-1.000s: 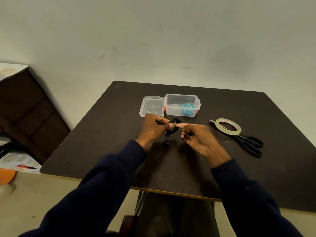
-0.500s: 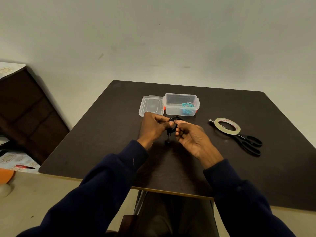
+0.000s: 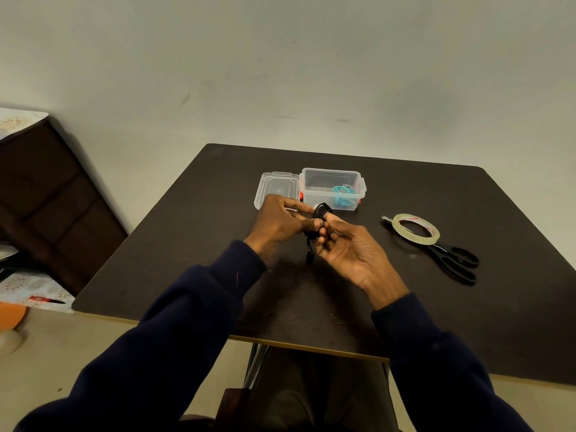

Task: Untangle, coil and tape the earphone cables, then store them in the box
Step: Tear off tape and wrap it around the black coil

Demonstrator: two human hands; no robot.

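Note:
A coiled black earphone cable (image 3: 318, 220) sits between my two hands above the middle of the dark table (image 3: 193, 232). My left hand (image 3: 282, 221) pinches the coil from the left. My right hand (image 3: 346, 247) pinches it from the right, fingertips curled against the bundle; a short end of cable hangs down below. Behind my hands stands a clear plastic box (image 3: 333, 189) with a coiled teal earphone cable (image 3: 343, 193) inside. Its clear lid (image 3: 276, 189) lies flat to the left of it.
A roll of clear tape (image 3: 416, 228) lies right of my hands, resting on black scissors (image 3: 453, 261). A dark wooden cabinet (image 3: 46, 201) stands off the table to the left. The table's near edge runs just above my lap.
My right hand has moved left and closed in on the coil, so both hands now meet at the bundle. The view has shifted slightly.

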